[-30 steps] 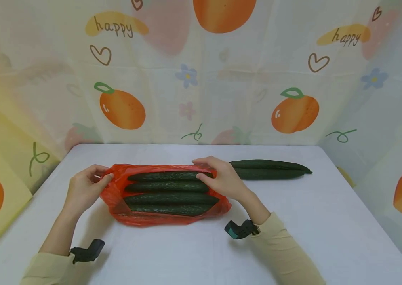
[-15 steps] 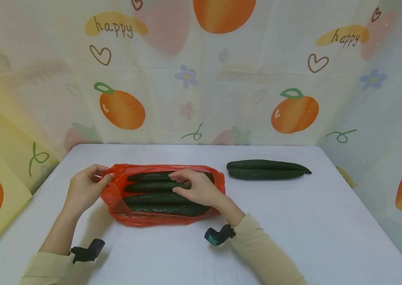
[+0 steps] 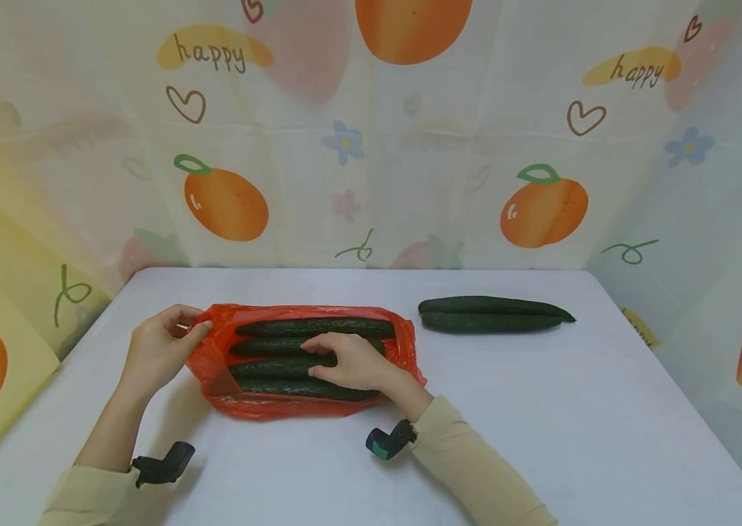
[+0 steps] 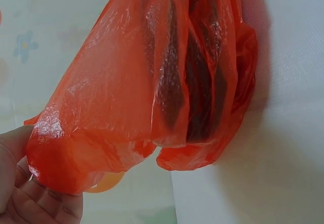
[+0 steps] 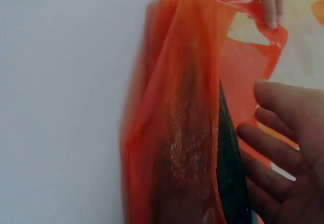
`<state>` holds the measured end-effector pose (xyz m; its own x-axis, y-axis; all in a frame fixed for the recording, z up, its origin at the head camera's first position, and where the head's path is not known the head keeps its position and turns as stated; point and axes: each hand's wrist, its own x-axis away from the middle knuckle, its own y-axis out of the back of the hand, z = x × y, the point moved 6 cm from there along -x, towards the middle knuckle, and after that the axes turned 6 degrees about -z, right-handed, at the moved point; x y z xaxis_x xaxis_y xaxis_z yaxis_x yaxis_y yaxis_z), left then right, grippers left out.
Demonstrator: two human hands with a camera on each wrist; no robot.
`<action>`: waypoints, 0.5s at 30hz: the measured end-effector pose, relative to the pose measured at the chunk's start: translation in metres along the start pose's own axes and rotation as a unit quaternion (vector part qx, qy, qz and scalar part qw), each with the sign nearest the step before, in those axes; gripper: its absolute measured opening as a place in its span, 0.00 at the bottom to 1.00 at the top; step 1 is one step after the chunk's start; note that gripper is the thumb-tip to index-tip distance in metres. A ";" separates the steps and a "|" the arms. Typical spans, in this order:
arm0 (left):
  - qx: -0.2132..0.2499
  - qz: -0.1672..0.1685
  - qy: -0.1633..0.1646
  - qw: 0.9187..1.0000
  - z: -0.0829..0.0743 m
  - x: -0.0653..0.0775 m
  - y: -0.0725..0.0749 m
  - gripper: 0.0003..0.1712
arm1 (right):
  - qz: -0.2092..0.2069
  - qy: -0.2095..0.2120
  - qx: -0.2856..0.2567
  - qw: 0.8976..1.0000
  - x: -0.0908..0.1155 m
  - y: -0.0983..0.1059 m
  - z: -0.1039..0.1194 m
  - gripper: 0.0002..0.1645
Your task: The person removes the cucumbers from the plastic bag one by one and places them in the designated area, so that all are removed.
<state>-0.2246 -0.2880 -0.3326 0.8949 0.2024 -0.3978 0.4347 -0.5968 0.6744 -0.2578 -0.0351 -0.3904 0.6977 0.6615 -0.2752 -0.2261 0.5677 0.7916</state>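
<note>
The left hand [image 3: 159, 351] pinches the left end of a red plastic bag [image 3: 292, 408], where four dark green cucumbers [image 3: 275, 367] lie lengthwise beneath the right hand [image 3: 356, 364], its thumb and fingers apart, while two more cucumbers [image 3: 489, 315] lie side by side farther right on the white table [image 3: 555, 424].

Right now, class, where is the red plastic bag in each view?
Head: red plastic bag, lower half, left of centre.
Left wrist: bag from left to middle, running off the top.
Right wrist: bag through the middle.
Shared landmark: left hand pinching it.
</note>
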 end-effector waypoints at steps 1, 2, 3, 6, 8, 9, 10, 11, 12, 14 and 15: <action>0.000 0.000 0.002 1.000 0.000 0.000 0.000 0.15 | 0.003 0.000 0.006 1.000 0.000 -0.001 0.001 0.24; 0.000 0.001 0.003 1.000 0.000 0.000 0.000 0.15 | 0.007 0.000 0.011 1.000 -0.001 -0.002 0.002 0.24; 0.001 0.002 0.004 1.000 0.000 0.000 0.000 0.15 | 0.010 -0.001 0.016 1.000 -0.001 -0.003 0.003 0.24; 0.002 0.001 0.004 1.000 0.000 0.001 -0.001 0.15 | 0.017 -0.013 0.040 0.999 -0.002 -0.004 0.005 0.24; 0.005 0.003 0.003 1.000 0.000 0.000 -0.001 0.16 | 0.020 -0.019 0.061 0.998 -0.003 -0.006 0.007 0.24; 0.006 0.004 0.003 1.000 0.000 0.000 -0.001 0.16 | 0.022 -0.021 0.074 0.997 -0.003 -0.006 0.008 0.24; 0.006 0.005 0.002 1.000 0.000 0.000 -0.002 0.16 | 0.023 -0.022 0.087 0.996 -0.004 -0.007 0.009 0.23; 0.006 0.006 0.003 1.000 0.000 0.000 -0.002 0.16 | 0.024 -0.020 0.102 0.994 -0.004 -0.008 0.011 0.23; 0.005 0.006 0.003 1.000 0.000 0.000 -0.002 0.16 | 0.022 -0.017 0.115 0.993 -0.005 -0.008 0.012 0.23; 0.003 0.008 0.004 1.000 0.000 0.000 -0.003 0.16 | 0.016 -0.010 0.139 0.990 -0.006 -0.010 0.015 0.22; 0.003 0.007 0.005 1.000 0.000 0.000 -0.002 0.16 | 0.014 -0.008 0.150 0.989 -0.006 -0.011 0.016 0.22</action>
<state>-0.2256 -0.2869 -0.3345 0.9022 0.2006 -0.3820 0.4208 -0.6046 0.6763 -0.2489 -0.0526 -0.3888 0.7056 0.6650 -0.2447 -0.0355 0.3780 0.9251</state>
